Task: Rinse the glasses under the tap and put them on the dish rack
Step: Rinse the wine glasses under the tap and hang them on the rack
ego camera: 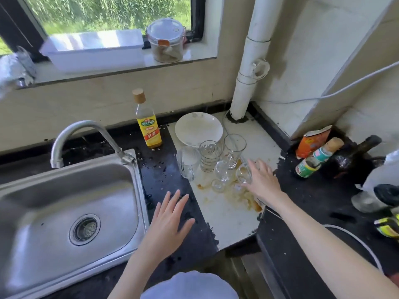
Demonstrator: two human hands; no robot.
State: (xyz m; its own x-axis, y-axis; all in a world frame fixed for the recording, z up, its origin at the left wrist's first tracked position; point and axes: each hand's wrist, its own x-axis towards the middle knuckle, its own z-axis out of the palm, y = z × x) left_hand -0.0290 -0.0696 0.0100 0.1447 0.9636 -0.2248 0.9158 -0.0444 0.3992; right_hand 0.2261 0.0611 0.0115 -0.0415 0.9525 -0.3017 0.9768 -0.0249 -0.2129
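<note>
Several clear glasses stand on a white counter slab: a mug-like glass at the left, a ribbed tumbler, a tall glass and small stemmed glasses. My right hand grips a small tilted glass at the group's right side. My left hand hovers with fingers spread over the dark counter, between the sink and the glasses. The curved tap stands behind the sink, with no water running.
A white plate leans behind the glasses. Brown spills stain the slab. A yellow-labelled bottle stands by the wall. Sauce bottles and a packet crowd the right counter. A white pipe rises in the corner. A tray and jar sit on the windowsill.
</note>
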